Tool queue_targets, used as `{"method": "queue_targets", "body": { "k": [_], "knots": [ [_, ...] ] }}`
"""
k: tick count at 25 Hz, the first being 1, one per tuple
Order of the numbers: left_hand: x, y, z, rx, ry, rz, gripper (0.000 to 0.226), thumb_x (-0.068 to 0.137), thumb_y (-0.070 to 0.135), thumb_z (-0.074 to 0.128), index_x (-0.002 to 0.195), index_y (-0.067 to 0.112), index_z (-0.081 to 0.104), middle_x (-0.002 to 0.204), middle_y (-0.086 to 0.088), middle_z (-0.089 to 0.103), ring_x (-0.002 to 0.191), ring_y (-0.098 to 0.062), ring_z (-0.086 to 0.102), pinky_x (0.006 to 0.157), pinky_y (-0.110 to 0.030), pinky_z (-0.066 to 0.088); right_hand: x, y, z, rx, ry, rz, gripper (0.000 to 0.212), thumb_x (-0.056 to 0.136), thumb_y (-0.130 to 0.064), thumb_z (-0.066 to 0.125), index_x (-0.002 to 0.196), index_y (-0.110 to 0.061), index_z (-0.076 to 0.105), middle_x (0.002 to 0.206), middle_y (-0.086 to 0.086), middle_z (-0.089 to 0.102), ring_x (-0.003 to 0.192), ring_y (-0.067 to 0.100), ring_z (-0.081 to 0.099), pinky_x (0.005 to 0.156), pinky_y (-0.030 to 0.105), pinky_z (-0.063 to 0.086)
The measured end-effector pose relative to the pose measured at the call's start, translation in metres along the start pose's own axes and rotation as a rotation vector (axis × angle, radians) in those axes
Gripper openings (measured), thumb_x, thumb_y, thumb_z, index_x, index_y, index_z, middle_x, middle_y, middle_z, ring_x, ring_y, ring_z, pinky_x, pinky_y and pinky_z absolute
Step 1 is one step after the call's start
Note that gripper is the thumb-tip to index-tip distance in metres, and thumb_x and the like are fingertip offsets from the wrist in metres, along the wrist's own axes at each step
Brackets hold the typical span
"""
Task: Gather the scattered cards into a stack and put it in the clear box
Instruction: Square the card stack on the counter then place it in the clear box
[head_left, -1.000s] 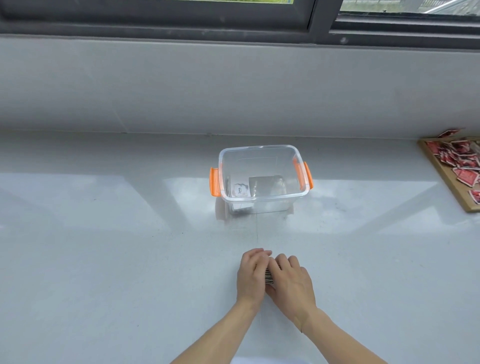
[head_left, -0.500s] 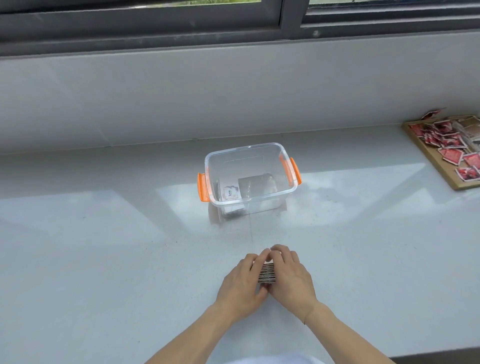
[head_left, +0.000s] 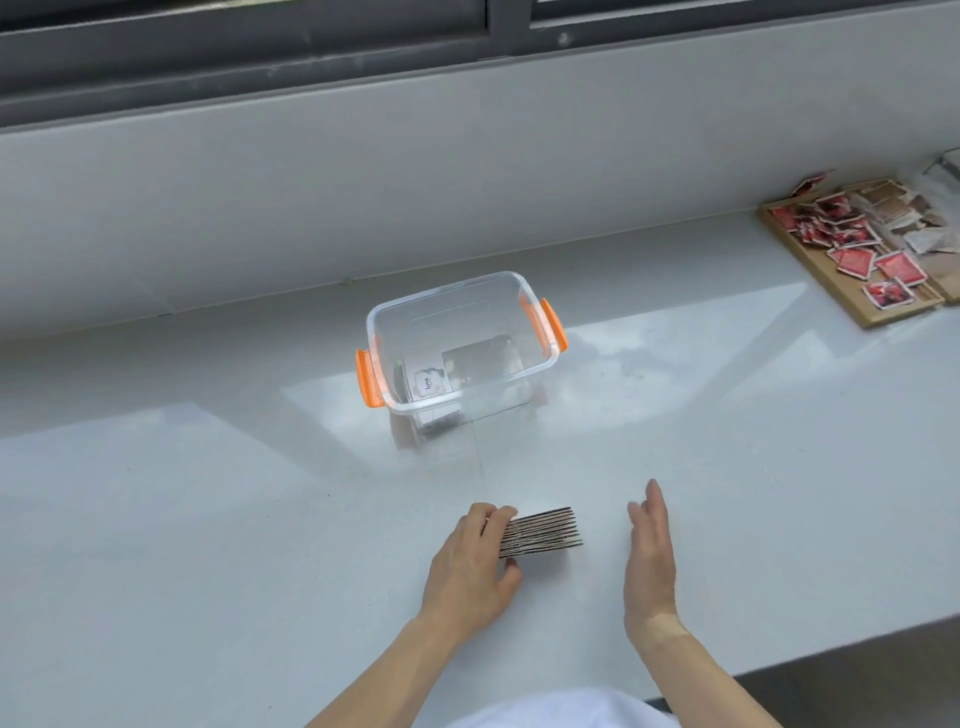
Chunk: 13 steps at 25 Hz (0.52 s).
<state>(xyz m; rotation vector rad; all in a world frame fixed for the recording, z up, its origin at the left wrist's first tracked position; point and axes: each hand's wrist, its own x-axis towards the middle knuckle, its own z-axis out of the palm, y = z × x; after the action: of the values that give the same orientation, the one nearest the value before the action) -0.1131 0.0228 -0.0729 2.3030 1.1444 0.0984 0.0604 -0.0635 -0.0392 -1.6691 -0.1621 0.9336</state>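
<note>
A stack of cards (head_left: 545, 531) stands on edge on the grey counter near me, its edges fanned toward the right. My left hand (head_left: 475, 564) grips the stack's left side, fingers on top and thumb below. My right hand (head_left: 649, 551) is held flat and open a short way to the right of the stack, not touching it. The clear box (head_left: 524, 291) with orange handles stands farther back, open at the top, with a white card (head_left: 428, 385) and a dark card inside it.
A wooden tray (head_left: 878, 318) at the far right holds several red and brown cards. A grey wall and a dark window frame run behind the counter. The counter's front edge is at the lower right.
Both hands were pressed together around the cards; now my right hand has pulled away to the right and opened, and my left hand alone holds the stack. The view has tilted.
</note>
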Motion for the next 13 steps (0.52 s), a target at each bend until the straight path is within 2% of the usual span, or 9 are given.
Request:
{"method": "queue_targets", "body": {
  "k": [3,4,6,10,13],
  "knots": [
    [0.0,0.0,0.0,-0.012,0.019,-0.023,0.054,0.075,0.03,0.054,0.128,0.028,0.042,0.123,0.008,0.046,0.104,-0.014,0.053,0.069,-0.028,0.05,-0.018,0.015,0.021,-0.102,-0.318,0.035,0.055,0.096,-0.048,0.041,0.148,-0.035,0.03,0.155,-0.021,0.027,0.137,-0.009,0.024,0.118,0.029,0.014],
    [-0.001,0.0,0.0,-0.015,0.02,-0.028,0.054,0.075,0.03,0.055,0.127,0.029,0.042,0.123,0.008,0.045,0.103,-0.014,0.053,0.067,-0.028,0.05,-0.02,0.016,0.024,-0.103,-0.333,0.026,0.058,0.093,-0.051,0.041,0.148,-0.035,0.03,0.155,-0.022,0.028,0.137,-0.01,0.024,0.119,0.03,0.014],
    [-0.001,0.0,0.0,-0.014,0.018,-0.037,0.053,0.074,0.031,0.055,0.125,0.03,0.041,0.121,0.009,0.044,0.103,-0.013,0.052,0.066,-0.028,0.05,-0.018,0.016,0.027,-0.061,-0.258,-0.008,0.052,0.096,-0.048,0.04,0.146,-0.037,0.03,0.155,-0.021,0.028,0.136,-0.012,0.024,0.117,0.026,0.014],
    [-0.003,0.001,0.0,-0.03,0.041,-0.056,0.05,0.072,0.031,0.055,0.12,0.03,0.042,0.118,0.009,0.045,0.101,-0.013,0.052,0.065,-0.028,0.05,-0.018,0.015,0.033,-0.036,-0.302,0.0,0.051,0.094,-0.049,0.042,0.143,-0.038,0.036,0.152,-0.021,0.033,0.127,-0.022,0.029,0.11,0.02,0.018],
    [-0.003,0.001,0.0,-0.047,0.072,-0.077,0.049,0.07,0.029,0.058,0.117,0.026,0.047,0.117,0.006,0.049,0.1,-0.015,0.053,0.068,-0.031,0.053,-0.018,0.017,0.034,-0.041,-0.384,0.028,0.042,0.098,-0.041,0.043,0.139,-0.042,0.039,0.149,-0.023,0.037,0.128,-0.019,0.031,0.117,0.029,0.017]
  ]
}}
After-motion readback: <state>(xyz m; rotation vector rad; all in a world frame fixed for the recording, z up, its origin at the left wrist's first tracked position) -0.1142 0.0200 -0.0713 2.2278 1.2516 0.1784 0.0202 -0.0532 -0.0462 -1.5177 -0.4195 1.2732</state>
